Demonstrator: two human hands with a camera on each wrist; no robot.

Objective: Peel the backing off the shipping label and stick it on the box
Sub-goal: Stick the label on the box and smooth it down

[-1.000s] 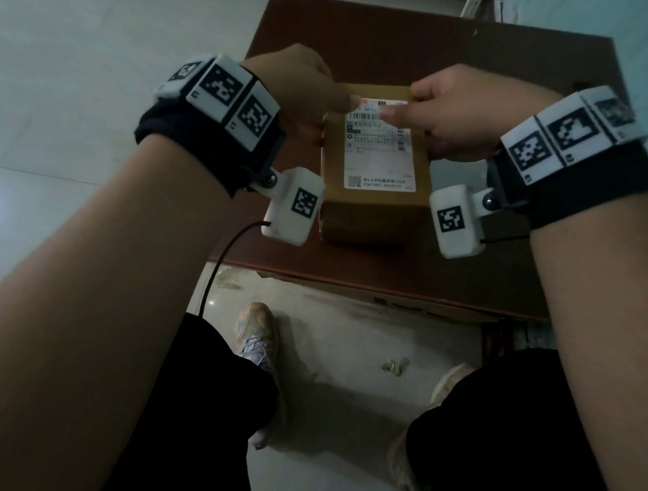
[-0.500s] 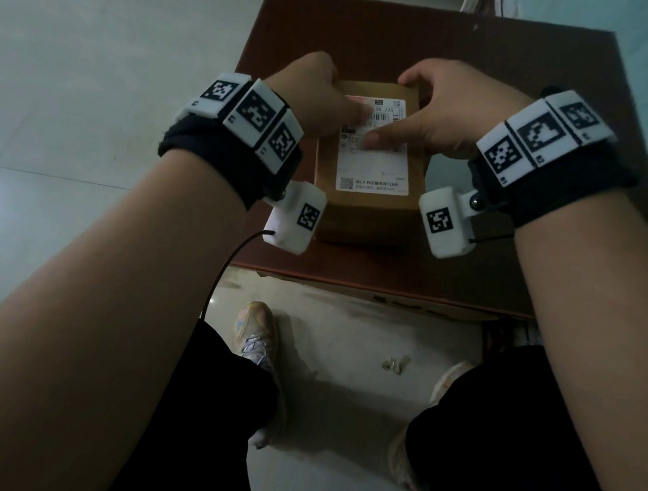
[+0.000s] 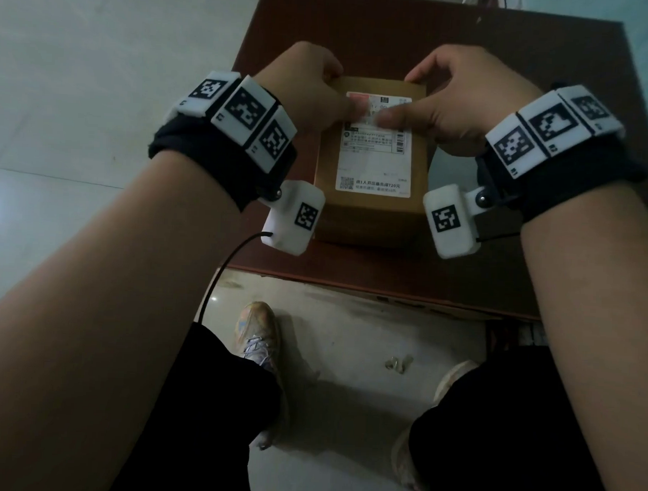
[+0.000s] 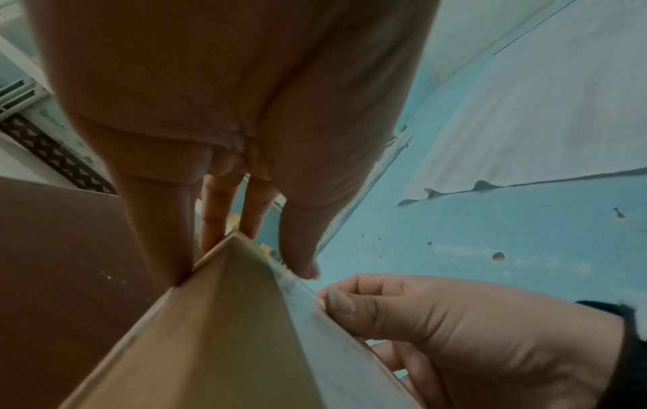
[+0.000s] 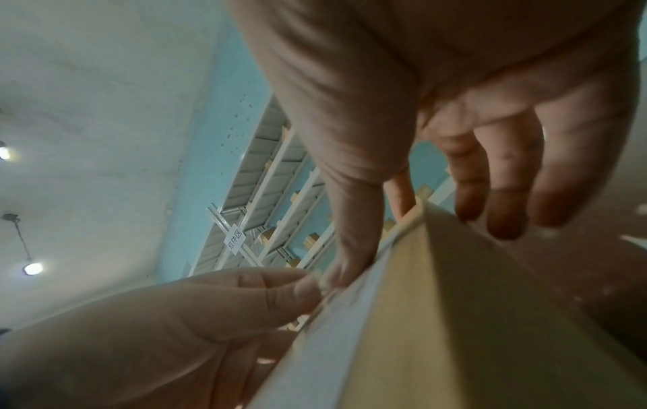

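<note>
a dim room with a pale tiled floor [image 3: 80, 104] on the left and a blue wall [image 4: 525, 235] behind. a dark brown table [image 3: 507, 86] bears a cardboard box [image 3: 368, 217]. a white shipping label [image 3: 374, 162] lies flat on the box's top. the left hand [image 3: 303, 88] grips the box's far left corner, thumb pressing the label; the right hand [image 3: 466, 99] mirrors it at the far right corner. compared with half a second ago, both thumbs sit slightly nearer each other on the label.
</note>
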